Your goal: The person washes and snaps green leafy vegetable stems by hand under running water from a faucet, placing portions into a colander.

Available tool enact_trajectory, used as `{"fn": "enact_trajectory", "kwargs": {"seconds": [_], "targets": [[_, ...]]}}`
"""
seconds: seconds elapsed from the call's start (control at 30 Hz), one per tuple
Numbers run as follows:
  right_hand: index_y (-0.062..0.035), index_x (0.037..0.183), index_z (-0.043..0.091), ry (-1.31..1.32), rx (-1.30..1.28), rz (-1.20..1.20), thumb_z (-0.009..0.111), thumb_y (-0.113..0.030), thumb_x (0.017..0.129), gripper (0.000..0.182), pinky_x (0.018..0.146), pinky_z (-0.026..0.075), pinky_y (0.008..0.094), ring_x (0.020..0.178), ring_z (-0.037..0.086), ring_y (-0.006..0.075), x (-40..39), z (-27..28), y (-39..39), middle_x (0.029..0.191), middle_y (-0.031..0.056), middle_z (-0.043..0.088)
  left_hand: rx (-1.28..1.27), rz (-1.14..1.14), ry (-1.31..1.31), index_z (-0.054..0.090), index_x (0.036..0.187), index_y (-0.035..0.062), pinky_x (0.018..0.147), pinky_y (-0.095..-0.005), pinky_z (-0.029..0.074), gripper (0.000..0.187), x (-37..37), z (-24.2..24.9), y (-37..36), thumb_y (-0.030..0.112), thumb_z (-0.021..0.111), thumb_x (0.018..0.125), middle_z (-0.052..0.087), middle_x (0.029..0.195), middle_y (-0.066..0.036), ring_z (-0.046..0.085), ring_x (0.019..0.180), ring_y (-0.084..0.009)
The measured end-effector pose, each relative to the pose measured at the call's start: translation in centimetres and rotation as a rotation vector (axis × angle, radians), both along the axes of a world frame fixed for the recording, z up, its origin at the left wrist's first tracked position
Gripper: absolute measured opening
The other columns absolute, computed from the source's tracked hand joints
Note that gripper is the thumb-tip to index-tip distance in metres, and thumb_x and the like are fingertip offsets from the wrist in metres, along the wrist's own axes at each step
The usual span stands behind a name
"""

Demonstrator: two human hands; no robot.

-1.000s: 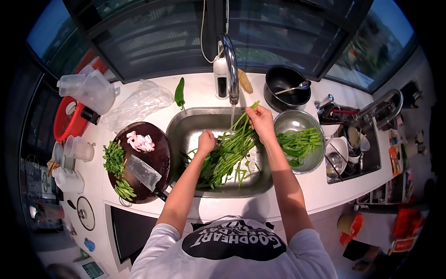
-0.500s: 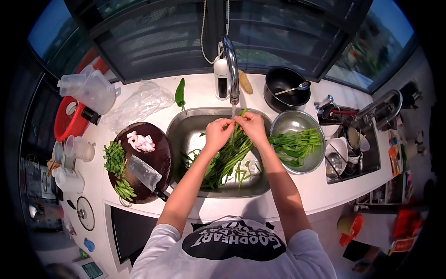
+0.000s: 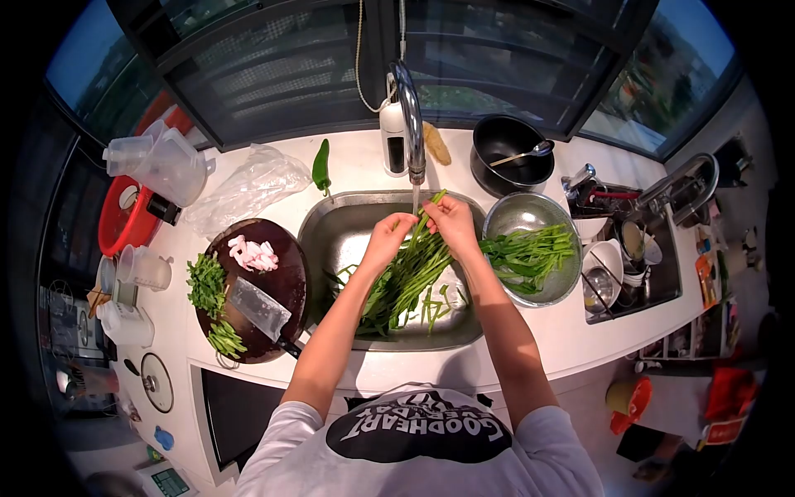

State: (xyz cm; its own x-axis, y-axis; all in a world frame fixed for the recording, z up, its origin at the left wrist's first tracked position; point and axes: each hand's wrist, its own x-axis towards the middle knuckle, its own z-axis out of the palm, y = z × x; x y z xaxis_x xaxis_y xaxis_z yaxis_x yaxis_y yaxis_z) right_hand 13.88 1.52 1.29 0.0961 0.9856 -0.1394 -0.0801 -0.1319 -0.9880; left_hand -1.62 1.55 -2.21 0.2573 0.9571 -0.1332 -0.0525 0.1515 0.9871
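Long-stemmed leafy greens (image 3: 418, 273) lie in a slanting bundle in the steel sink (image 3: 331, 217), with short cut stem pieces beside them. My right hand (image 3: 453, 225) is closed on the upper ends of the stems, just under the faucet (image 3: 407, 108). Close by on the left, my left hand (image 3: 389, 240) has its fingertips pinched together at the thin stream of water; what lies between them is too small to tell. Right of the sink, a steel bowl (image 3: 530, 204) holds more greens (image 3: 530, 257).
Left of the sink, a round dark cutting board (image 3: 277, 240) bears a cleaver (image 3: 258, 308), pale sliced pieces (image 3: 253, 253) and chopped greens (image 3: 207, 286). Behind are a green pepper (image 3: 321, 166), a plastic bag (image 3: 252, 186) and a black pot (image 3: 497, 141). Dishes fill a second sink (image 3: 662, 286) at right.
My fingertips have parted slightly, the left hand shifting a little left and the right staying at the stem ends. The bundle has barely moved.
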Motion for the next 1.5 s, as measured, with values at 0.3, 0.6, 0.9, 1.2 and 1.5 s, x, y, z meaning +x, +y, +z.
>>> {"fn": "enact_trajectory", "kwargs": {"seconds": [0.3, 0.6, 0.9, 1.2, 1.5], "targets": [[-0.0011, 0.080, 0.062, 0.092, -0.001, 0.066, 0.062, -0.014, 0.085, 0.014, 0.048, 0.040, 0.0193, 0.054, 0.053, 0.0064, 1.5, 0.0, 0.4, 0.068, 0.0027, 0.060, 0.125, -0.142, 0.291, 0.066, 0.088, 0.0039, 0.061, -0.0212, 0.040, 0.020, -0.7, -0.2, -0.5, 0.023, 0.063, 0.081, 0.059, 0.071, 0.004, 0.047, 0.066, -0.0037], [0.0011, 0.084, 0.063, 0.154, 0.023, -0.032, 0.063, -0.013, 0.085, 0.014, 0.049, 0.046, 0.0200, 0.054, 0.056, 0.0083, 2.0, 0.1, 0.3, 0.069, 0.0043, 0.061, 0.226, -0.069, 0.466, 0.063, 0.080, 0.0015, 0.053, -0.0226, 0.038, 0.015, -0.7, 1.1, -1.3, 0.016, 0.062, 0.078, 0.053, 0.059, 0.003, 0.043, 0.056, -0.0042], [0.0044, 0.081, 0.063, 0.052, 0.139, -0.127, 0.063, -0.014, 0.085, 0.019, 0.050, 0.050, 0.0208, 0.053, 0.061, 0.0097, 1.1, -1.5, 0.4, 0.062, 0.0070, 0.062, 0.284, 0.169, 0.504, 0.055, 0.069, -0.0004, 0.050, -0.0280, 0.040, 0.017, -0.7, 0.8, -1.7, 0.014, 0.062, 0.074, 0.050, 0.053, -0.006, 0.044, 0.052, -0.0081], [0.0013, 0.080, 0.065, -0.120, 0.124, -0.131, 0.066, -0.017, 0.082, 0.018, 0.046, 0.045, 0.0213, 0.050, 0.059, 0.0080, 1.9, -0.6, 0.5, 0.060, 0.0041, 0.062, 0.269, 0.140, 0.151, 0.053, 0.099, 0.0045, 0.067, -0.0323, 0.045, 0.013, -2.3, -3.3, -0.1, 0.012, 0.045, 0.092, 0.061, 0.085, -0.009, 0.057, 0.073, -0.0202], [0.0001, 0.072, 0.065, -0.305, 0.094, -0.165, 0.067, -0.018, 0.078, 0.020, 0.046, 0.047, 0.0259, 0.045, 0.060, 0.0125, -0.9, -0.2, -1.0, 0.059, 0.0081, 0.064, 0.800, 0.107, 0.693, 0.062, 0.088, 0.0051, 0.064, -0.0412, 0.046, 0.015, 1.2, 2.6, -1.0, 0.015, 0.065, 0.077, 0.060, 0.073, -0.014, 0.057, 0.072, -0.0313]]}}
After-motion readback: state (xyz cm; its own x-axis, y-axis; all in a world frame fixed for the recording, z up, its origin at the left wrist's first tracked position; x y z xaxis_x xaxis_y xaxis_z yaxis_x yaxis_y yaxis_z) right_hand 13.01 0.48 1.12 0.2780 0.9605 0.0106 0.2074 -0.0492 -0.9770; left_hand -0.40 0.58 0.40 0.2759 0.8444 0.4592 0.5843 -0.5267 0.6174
